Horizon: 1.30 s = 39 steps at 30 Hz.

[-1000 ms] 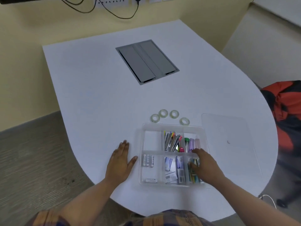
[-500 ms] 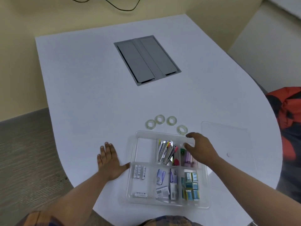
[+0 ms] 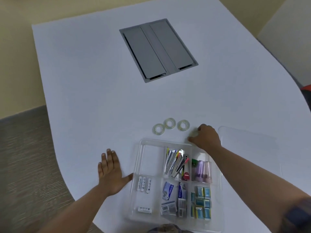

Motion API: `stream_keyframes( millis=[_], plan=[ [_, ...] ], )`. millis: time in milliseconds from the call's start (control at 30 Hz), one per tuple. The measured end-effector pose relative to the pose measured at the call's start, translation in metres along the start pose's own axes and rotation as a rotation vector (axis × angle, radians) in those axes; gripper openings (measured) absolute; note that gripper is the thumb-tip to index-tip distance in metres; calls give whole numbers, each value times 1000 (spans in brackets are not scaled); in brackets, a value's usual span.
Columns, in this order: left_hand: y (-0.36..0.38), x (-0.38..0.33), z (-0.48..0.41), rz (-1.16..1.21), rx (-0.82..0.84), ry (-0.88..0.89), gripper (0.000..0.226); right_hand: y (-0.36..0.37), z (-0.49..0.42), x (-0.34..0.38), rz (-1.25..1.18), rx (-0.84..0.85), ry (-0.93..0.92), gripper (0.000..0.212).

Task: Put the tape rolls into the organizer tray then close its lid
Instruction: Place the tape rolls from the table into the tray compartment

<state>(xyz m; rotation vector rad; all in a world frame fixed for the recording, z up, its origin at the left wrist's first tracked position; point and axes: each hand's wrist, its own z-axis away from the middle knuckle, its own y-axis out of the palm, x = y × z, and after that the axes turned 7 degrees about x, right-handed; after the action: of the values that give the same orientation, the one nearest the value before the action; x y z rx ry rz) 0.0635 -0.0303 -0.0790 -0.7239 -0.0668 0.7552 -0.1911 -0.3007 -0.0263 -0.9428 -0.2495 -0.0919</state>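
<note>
Three clear tape rolls [image 3: 169, 122] lie flat in a row on the white table, just beyond the clear organizer tray [image 3: 137, 158]. A fourth roll [image 3: 194, 134] shows only partly under the fingers of my right hand [image 3: 205, 138], which curls over it at the tray's far right corner. Whether the roll is lifted I cannot tell. My left hand [image 3: 111, 172] lies flat and open on the table, thumb touching the tray's left wall. The tray's far-left compartment is bare. The clear lid [image 3: 249, 148] lies flat to the tray's right.
The tray holds batteries [image 3: 144, 184], clips, small boxes and cylinders in its other compartments. A grey cable hatch [image 3: 158, 47] is set into the table further back. The table edge curves close on the left. A red and black object sits past the right edge.
My right hand moved from over the tray's contents to the rightmost tape roll beyond the tray and covered it. My left hand stayed flat beside the tray. The camera tilted down.
</note>
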Motion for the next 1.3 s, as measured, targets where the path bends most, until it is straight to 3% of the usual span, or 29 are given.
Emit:
stream_keyframes(
  millis=[167,333,467,633,933,1300],
  plan=[
    [-8,-4,0,-26,65,-28,120,-7,-4,6,244,8,-28,44],
    [-14,-8,3,-18,93,-33,121,-12,22,21,99,-145,-241,37],
    [-16,-10,7,-8,97,-29,121,-1,62,42,23,-49,-529,22],
    [-16,-11,9,-6,90,-28,121,34,98,58,179,66,-763,22],
    [-14,-8,8,-3,85,-17,121,69,111,69,610,105,-759,17],
    [-12,-6,6,7,84,-6,121,80,122,52,556,99,-799,8]
  ],
)
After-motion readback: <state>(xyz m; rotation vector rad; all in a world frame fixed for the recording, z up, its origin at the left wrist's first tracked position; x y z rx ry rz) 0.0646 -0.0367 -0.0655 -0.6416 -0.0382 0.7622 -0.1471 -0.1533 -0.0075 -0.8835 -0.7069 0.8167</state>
